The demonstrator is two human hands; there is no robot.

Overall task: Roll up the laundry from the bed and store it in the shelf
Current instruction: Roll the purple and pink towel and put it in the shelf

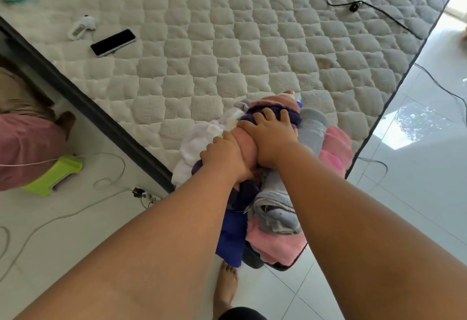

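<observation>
Both hands sit on the heap of rolled pink, grey and purple laundry (275,193) at my corner of the quilted white mattress (227,49). Right hand (271,140) has fingers spread flat over the purple roll; left hand (225,158) curls into white cloth beside it. Rolls run lengthwise away from me. Glossy white floor tiles (417,168) all around, no shelf in sight.

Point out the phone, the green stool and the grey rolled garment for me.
phone (113,42): head view, middle of its dark screen.
green stool (54,177): head view, its top beside the bed.
grey rolled garment (276,209): head view, near end of the roll, on the pink cloth.
</observation>
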